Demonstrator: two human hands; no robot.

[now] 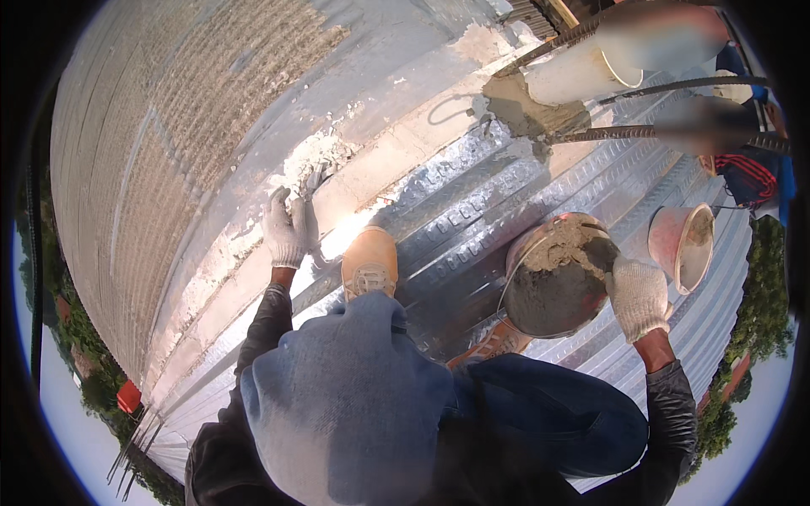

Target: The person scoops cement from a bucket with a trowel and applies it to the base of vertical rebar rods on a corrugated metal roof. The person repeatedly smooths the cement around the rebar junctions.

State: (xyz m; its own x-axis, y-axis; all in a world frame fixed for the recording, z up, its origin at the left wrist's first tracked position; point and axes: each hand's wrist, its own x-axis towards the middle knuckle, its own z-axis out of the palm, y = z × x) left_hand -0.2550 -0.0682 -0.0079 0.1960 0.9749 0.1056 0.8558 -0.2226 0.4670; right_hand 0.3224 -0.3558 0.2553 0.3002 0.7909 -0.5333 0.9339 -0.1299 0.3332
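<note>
My left hand (286, 229), in a pale knit glove, rests on the light concrete strip (380, 173) with its fingers stretched and apart. Its fingertips are near a patch of crumbly, broken mortar (314, 160). On my right side, a bucket of wet grey mortar (553, 287) stands tilted on the ribbed metal sheet. My right hand (639, 297), also gloved, is closed at the right rim of that bucket; its fingertips and whatever they hold are hidden. One tan work shoe (369, 257) stands between my left hand and the bucket.
A second, smaller bucket (683, 249) stands beyond my right hand. Farther off are a white pipe (582, 74) and rebar (607, 133) rising from wet mortar. Ribbed metal decking (472, 211) runs diagonally. Another person (751, 169) is at the far right. Trees show past the edges.
</note>
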